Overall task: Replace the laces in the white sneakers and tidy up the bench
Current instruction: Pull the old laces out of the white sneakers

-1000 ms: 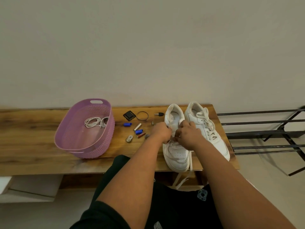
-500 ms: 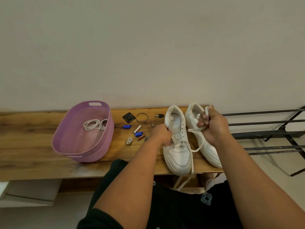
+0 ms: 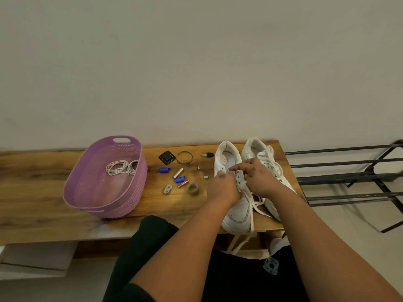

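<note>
White sneakers (image 3: 234,205), two; purple basket (image 3: 104,182), one.

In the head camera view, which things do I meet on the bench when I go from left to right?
Purple basket → black square pad → black key → left sneaker → right sneaker.

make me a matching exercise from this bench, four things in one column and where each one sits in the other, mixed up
Things:
1. white cords
2. key ring
3. laced sneaker
4. tape roll

Places:
A. at the right end of the bench
B. inside the purple basket
C. beside the black square piece
D. just left of the left hand

Pairs: 1-B, 2-C, 3-A, 4-D
</note>
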